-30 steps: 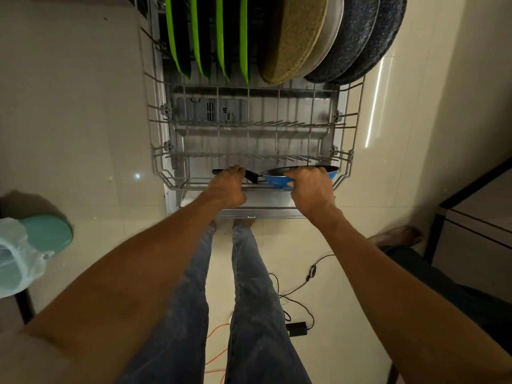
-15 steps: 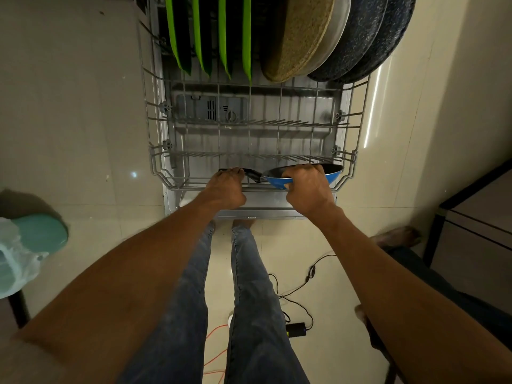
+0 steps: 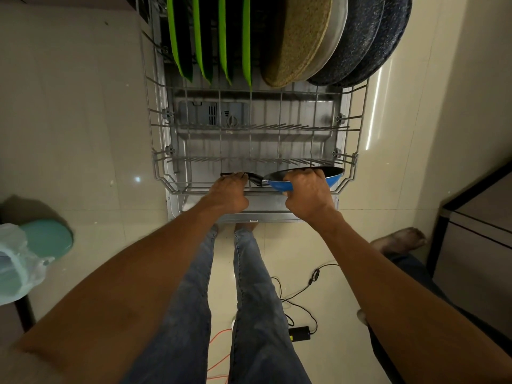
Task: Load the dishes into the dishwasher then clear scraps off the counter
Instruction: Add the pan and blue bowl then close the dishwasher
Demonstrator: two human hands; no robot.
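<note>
The blue frying pan [image 3: 306,179] sits tilted at the near edge of the dishwasher's lower rack [image 3: 158,173]. The left hand [image 3: 228,194] curls round its black handle [image 3: 253,178]; the right hand [image 3: 307,196] grips the pan's rim. Green-edged plates [image 3: 203,40] and speckled dark plates [image 3: 368,37] stand at the far end.

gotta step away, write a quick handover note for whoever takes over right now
Left hand: grips the black handle of the blue pan.
Right hand: grips the pan's near rim.
Pan: held at the near edge of the pulled-out rack, tilted, not yet released.
Done: green plates, a tan plate and dark plates stand on edge at the far end of the rack.
Left: seat the pan, let go, load any dishes remaining, then clear scraps off the counter, which is out of view.
</note>
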